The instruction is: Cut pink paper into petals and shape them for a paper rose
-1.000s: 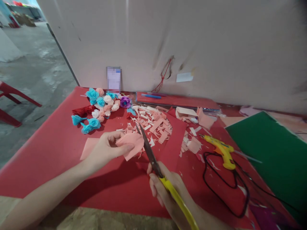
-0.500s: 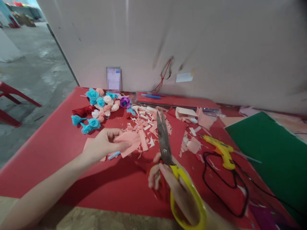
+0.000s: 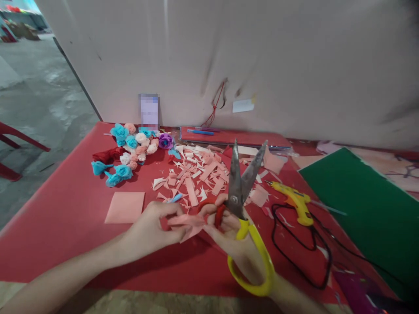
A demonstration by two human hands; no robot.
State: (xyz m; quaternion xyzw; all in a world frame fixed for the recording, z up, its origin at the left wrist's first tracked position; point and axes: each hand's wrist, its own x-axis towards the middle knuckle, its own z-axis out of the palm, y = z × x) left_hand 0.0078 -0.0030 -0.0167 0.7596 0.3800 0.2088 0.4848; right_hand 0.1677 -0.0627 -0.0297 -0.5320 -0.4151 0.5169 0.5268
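Note:
Between my two hands is a small pink piece of paper (image 3: 187, 224). My left hand (image 3: 163, 224) pinches its left side. My right hand (image 3: 234, 231) has the scissors (image 3: 236, 196) looped on it, with one red and one yellow handle, blades spread and pointing up and away. The thumb and fingers of that hand also meet the paper's right edge. Left of my left hand, a square pink paper (image 3: 125, 207) lies flat on the red table (image 3: 75, 244). Pink and white paper scraps (image 3: 191, 185) are heaped just beyond my hands.
Paper flowers (image 3: 132, 146) in blue, pink, white, red and purple lie at the back left, near a phone (image 3: 149, 111) leaning on the wall. A yellow glue gun (image 3: 296, 201) with a black cord and a green sheet (image 3: 353, 213) are on the right. Pens (image 3: 201, 132) lie at the back.
My right hand has come in to the paper, and the scissors' blades have spread apart. My left hand has moved right and nearer me with the paper, uncovering the square sheet.

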